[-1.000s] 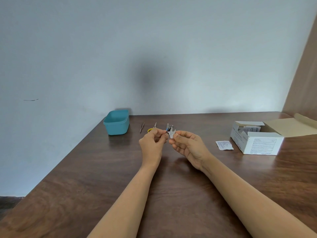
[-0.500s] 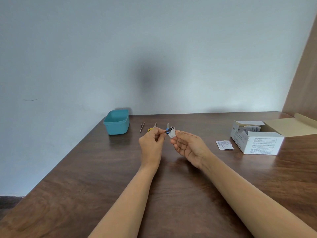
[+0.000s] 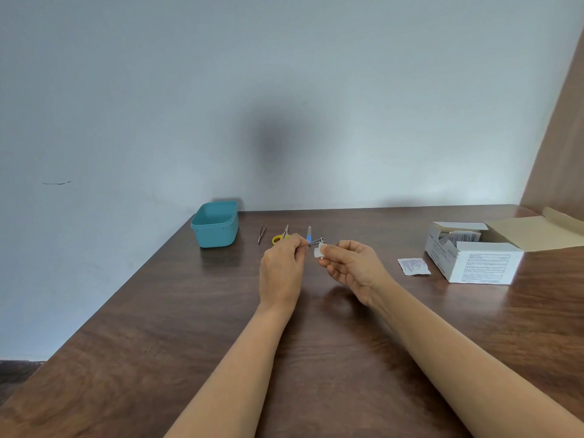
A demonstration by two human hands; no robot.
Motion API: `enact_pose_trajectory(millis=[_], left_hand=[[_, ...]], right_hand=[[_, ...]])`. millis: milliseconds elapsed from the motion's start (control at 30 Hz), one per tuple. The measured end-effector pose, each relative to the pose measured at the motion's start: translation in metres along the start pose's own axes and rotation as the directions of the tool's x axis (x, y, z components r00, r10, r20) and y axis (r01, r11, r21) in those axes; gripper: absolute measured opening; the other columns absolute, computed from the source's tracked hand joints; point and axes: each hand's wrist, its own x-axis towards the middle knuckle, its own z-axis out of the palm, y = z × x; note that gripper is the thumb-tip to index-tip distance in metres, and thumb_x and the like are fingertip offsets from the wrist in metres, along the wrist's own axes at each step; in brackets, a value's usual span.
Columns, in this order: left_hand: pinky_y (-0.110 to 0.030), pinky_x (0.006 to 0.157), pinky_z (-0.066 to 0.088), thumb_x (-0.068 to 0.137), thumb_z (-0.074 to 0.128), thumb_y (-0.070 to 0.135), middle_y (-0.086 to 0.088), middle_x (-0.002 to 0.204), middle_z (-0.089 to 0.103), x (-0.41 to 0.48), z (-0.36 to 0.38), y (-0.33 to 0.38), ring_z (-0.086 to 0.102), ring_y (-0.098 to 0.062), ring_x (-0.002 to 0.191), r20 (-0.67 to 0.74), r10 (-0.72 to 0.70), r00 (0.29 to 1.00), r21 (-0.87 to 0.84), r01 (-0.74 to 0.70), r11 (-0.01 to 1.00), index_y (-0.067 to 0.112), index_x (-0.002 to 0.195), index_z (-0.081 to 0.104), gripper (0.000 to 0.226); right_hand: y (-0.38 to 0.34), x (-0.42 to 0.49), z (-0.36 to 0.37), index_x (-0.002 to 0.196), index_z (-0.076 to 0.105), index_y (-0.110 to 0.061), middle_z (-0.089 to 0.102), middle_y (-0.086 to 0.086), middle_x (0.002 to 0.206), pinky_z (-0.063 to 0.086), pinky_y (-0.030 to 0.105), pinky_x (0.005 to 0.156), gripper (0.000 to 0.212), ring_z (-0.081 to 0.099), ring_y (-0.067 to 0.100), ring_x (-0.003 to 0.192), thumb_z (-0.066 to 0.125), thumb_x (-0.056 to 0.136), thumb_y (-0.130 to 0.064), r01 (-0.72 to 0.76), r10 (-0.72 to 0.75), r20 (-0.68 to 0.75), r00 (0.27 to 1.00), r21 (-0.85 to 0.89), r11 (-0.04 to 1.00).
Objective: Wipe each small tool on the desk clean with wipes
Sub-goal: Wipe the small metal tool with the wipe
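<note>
Head view, nearest first: both forearms reach out over the brown counter (image 3: 189, 327). The left hand (image 3: 281, 270) pinches the handle end of a small metal nail clipper (image 3: 317, 241), held up off the counter. The right hand (image 3: 354, 268) grips a folded white wipe (image 3: 318, 250) just under the clipper's jaw end; contact is too small to confirm. To wipe well, I judge the left pinch should stay firm while the wipe wraps the jaw end and slides along it, turning the clipper to reach both faces. Beyond the clipper lie a blue-handled file (image 3: 308, 234), yellow-handled scissors (image 3: 281, 237) and tweezers (image 3: 261, 233). Farther from the clipper, a teal tub (image 3: 215, 223); off to the other side, a torn sachet (image 3: 413, 266) and the open wipe box (image 3: 474, 257).
</note>
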Motion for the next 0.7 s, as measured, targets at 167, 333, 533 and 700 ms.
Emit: enact_pose_trajectory(millis=[167, 333, 533, 700], left_hand=[[-0.024, 0.069, 0.049, 0.09, 0.063, 0.015, 0.006, 0.078, 0.073, 0.0, 0.001, 0.001, 0.065, -0.009, 0.072, 0.007, -0.046, 0.999, -0.031, 0.046, 0.998, 0.018, 0.088, 0.072, 0.009], [-0.02, 0.068, 0.056, 0.085, 0.068, 0.011, 0.002, 0.071, 0.072, 0.0, 0.005, 0.003, 0.068, -0.006, 0.064, 0.138, -0.226, 0.964, -0.279, 0.257, 0.925, 0.016, 0.084, 0.072, 0.006], [-0.026, 0.065, 0.059, 0.088, 0.068, 0.011, -0.011, 0.082, 0.075, -0.002, 0.002, 0.014, 0.073, -0.017, 0.072, 0.449, -0.349, 0.823, -0.57, 0.564, 0.597, 0.007, 0.096, 0.071, 0.01], [-0.022, 0.066, 0.058, 0.091, 0.065, 0.023, -0.005, 0.085, 0.076, 0.003, -0.001, 0.012, 0.073, -0.013, 0.079, 0.516, -0.382, 0.766, -0.603, 0.643, 0.473, 0.011, 0.099, 0.072, 0.017]], right_hand=[[0.0, 0.005, -0.004, 0.084, 0.038, -0.018, 0.063, 0.012, 0.073, 0.048, 0.017, 0.049, 0.036, 0.063, 0.013, 0.053, 0.067, 0.081, 0.005, 0.081, -0.087, -0.064, 0.994, -0.094, 0.992], [0.001, 0.006, -0.005, 0.084, 0.037, -0.018, 0.065, 0.012, 0.073, 0.051, 0.018, 0.053, 0.037, 0.063, 0.015, 0.053, 0.063, 0.083, 0.008, 0.079, -0.077, -0.037, 0.996, 0.046, 0.996], [0.001, 0.008, -0.012, 0.079, 0.035, -0.019, 0.066, 0.007, 0.062, 0.052, 0.02, 0.054, 0.037, 0.061, 0.012, 0.051, 0.064, 0.085, 0.003, 0.099, -0.099, -0.006, 0.995, 0.104, 0.99], [0.001, 0.007, -0.014, 0.078, 0.035, -0.019, 0.063, 0.01, 0.069, 0.051, 0.021, 0.058, 0.037, 0.059, 0.013, 0.055, 0.064, 0.086, 0.002, 0.108, -0.108, 0.061, 0.992, 0.013, 0.994]])
